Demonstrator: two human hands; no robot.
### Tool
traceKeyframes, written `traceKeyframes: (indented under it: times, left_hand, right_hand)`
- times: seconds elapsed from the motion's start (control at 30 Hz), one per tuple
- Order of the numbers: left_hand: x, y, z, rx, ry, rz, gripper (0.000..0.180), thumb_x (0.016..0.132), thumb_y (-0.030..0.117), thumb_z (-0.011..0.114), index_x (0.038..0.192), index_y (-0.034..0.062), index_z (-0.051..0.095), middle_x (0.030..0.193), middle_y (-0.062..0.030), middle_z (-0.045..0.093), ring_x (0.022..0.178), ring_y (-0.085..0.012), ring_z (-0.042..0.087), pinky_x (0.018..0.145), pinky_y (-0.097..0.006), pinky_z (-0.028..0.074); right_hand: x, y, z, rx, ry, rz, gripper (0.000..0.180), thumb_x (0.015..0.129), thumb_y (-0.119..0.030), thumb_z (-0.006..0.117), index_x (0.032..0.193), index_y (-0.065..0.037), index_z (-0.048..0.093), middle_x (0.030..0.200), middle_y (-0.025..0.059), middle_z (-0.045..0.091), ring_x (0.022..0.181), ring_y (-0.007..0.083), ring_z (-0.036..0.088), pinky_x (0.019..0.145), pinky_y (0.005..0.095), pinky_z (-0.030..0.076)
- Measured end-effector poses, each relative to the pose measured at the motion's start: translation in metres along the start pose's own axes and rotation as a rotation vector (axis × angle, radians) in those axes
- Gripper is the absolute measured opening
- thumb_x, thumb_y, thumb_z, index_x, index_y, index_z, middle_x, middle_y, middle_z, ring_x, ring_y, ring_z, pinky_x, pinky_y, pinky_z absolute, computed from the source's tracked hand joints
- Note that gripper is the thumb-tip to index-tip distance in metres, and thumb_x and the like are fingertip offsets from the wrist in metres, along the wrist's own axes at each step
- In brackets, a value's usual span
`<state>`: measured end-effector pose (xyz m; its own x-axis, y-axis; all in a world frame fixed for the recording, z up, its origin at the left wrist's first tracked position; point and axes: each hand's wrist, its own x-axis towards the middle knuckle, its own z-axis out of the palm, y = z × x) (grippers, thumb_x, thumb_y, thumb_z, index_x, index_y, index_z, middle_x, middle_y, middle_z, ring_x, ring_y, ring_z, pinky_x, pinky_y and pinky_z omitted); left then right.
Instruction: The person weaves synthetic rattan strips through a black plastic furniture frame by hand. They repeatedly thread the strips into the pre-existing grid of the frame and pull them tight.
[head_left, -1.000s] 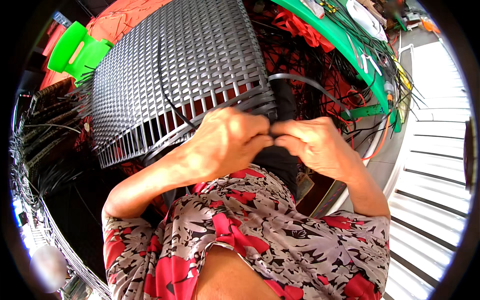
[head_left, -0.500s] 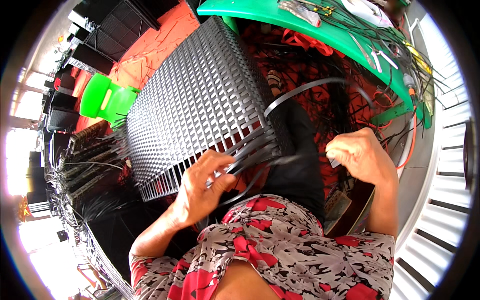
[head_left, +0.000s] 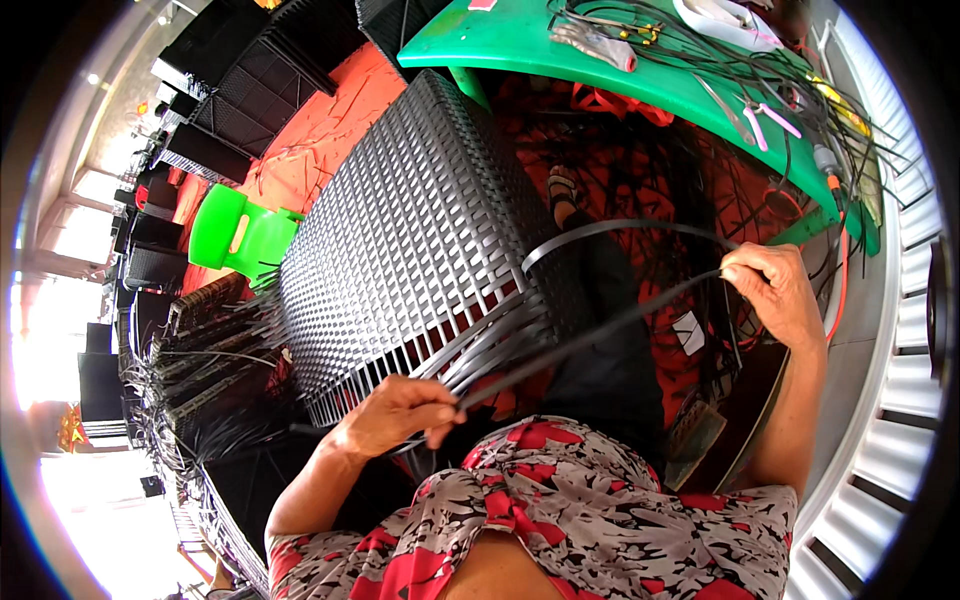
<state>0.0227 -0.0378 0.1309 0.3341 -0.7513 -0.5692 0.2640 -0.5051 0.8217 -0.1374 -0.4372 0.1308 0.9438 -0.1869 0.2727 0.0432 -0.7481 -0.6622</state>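
Note:
A large dark grey woven wicker piece (head_left: 390, 220) stands tilted in front of me. Along its near edge the weave stops, and bare parallel strands with red showing between them are visible. A flat grey plastic strip (head_left: 600, 330) stretches between my hands. My left hand (head_left: 395, 415) pinches it near the piece's near edge, beside several loose strips (head_left: 480, 345). At the right, my raised right hand (head_left: 775, 285) grips the strip between thumb and fingers. From the weave's right corner the strip arcs over to that same hand.
A green table (head_left: 500, 35) at the back bears a glove (head_left: 592, 45), pink-handled pliers (head_left: 765, 120) and tangled black strips. A bright green chair (head_left: 240, 232) stands left. Dark strip bundles (head_left: 200, 370) lie nearer. Scraps cover the red floor cloth; a white ribbed surface (head_left: 880, 400) is at right.
My right hand has risen to the right and the strip is now drawn out between both hands. My left hand has moved slightly down. A small white piece now shows on the floor.

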Motion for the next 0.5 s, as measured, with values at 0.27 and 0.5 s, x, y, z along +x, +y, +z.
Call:
traceKeyframes:
  times: [0.27, 0.5]
  left_hand:
    - [-0.025, -0.027, -0.003, 0.178, 0.149, -0.030, 0.013, 0.091, 0.011, 0.060, 0.088, -0.0011, 0.063, 0.062, 0.0026, 0.053, 0.055, -0.0041, 0.047, 0.050, -0.020, 0.039]
    - [-0.003, -0.007, 0.012, 0.351, 0.029, 0.178, 0.012, 0.089, 0.011, 0.060, 0.090, -0.0012, 0.062, 0.065, -0.0096, 0.059, 0.056, -0.0149, 0.054, 0.055, -0.031, 0.044]
  right_hand:
    - [-0.008, 0.026, 0.037, -0.287, -0.039, -0.045, 0.008, 0.077, -0.009, 0.065, 0.078, -0.002, 0.065, 0.073, 0.0096, 0.064, 0.065, 0.0266, 0.061, 0.058, 0.0361, 0.046]
    - [0.009, -0.059, 0.077, 0.237, -0.177, -0.248, 0.020, 0.076, -0.009, 0.072, 0.094, -0.003, 0.067, 0.091, 0.0104, 0.067, 0.076, 0.0269, 0.063, 0.069, 0.0360, 0.051]
